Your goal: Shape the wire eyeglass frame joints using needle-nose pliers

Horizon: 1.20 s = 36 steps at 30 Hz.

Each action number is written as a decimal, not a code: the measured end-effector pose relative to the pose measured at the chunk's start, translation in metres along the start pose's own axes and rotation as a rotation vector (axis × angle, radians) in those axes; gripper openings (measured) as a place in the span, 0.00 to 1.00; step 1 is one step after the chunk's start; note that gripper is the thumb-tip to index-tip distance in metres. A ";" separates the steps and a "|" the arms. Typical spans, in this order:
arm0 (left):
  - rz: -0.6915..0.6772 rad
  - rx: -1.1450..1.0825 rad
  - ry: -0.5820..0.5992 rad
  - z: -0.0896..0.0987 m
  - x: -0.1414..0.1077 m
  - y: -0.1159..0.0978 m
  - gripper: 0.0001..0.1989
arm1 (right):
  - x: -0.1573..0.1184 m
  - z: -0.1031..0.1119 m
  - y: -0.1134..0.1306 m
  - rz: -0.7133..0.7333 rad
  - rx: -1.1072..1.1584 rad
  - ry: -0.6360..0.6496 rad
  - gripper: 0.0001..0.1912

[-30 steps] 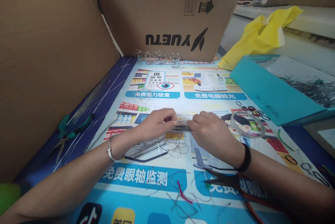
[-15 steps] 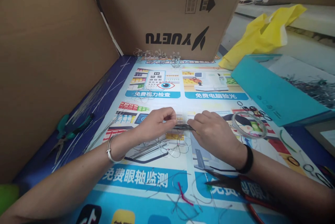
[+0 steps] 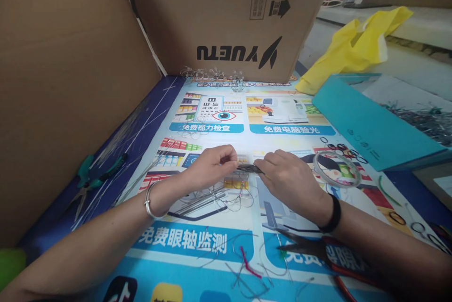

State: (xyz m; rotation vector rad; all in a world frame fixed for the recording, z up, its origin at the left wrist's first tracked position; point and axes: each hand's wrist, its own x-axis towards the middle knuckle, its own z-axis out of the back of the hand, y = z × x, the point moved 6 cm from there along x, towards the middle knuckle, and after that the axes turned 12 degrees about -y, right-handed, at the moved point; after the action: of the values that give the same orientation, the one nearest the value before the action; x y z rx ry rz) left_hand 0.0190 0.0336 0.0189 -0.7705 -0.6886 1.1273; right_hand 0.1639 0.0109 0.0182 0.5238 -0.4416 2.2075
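Note:
My right hand [image 3: 287, 182] is closed around pliers with dark, narrow jaws [image 3: 249, 168]; their handles are hidden in my palm. The jaws point left, to the fingertips of my left hand [image 3: 215, 163]. That hand is closed in a pinch at the tips of the jaws, and what it pinches is too small to make out. Below my fingers are thin wire loops [image 3: 243, 200] with tiny beads. Several straight metal rods or wires [image 3: 201, 203] lie under my left wrist.
Red-handled scissors or cutters [image 3: 307, 247] lie under my right forearm. Teal-handled pliers [image 3: 86, 177] and long wires lie at left. At right are a clear ring-shaped coil [image 3: 337, 168], black rings [image 3: 396, 217] and a teal box [image 3: 374, 123] of wire pieces. Cardboard panels [image 3: 226, 19] stand behind.
The plier jaws have turned slightly between my hands, their right end now a little lower. Both hands stay almost where they were.

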 end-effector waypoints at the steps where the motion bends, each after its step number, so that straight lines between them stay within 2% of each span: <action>1: 0.001 -0.001 0.003 0.000 0.000 0.000 0.05 | 0.000 0.000 0.000 -0.005 0.006 -0.004 0.07; 11: -0.030 -0.010 0.052 0.001 0.001 0.000 0.05 | -0.004 -0.004 -0.006 -0.062 0.060 0.009 0.05; 16: -0.092 0.082 0.101 0.000 0.003 0.007 0.04 | -0.005 -0.008 -0.011 -0.106 0.085 0.056 0.07; 22: -0.122 0.174 0.144 -0.007 0.004 0.018 0.08 | -0.007 -0.015 -0.013 -0.126 0.152 0.074 0.08; 27: -0.118 0.181 0.115 -0.005 0.004 0.018 0.11 | -0.008 -0.018 -0.014 -0.147 0.197 0.062 0.09; 36: -0.032 0.062 0.076 -0.003 0.004 0.021 0.08 | -0.011 -0.025 -0.017 -0.225 0.280 0.132 0.08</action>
State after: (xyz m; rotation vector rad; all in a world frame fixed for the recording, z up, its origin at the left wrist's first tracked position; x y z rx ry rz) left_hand 0.0116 0.0413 0.0005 -0.7431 -0.5975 1.0807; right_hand 0.1782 0.0263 -0.0058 0.5426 -0.0009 2.0792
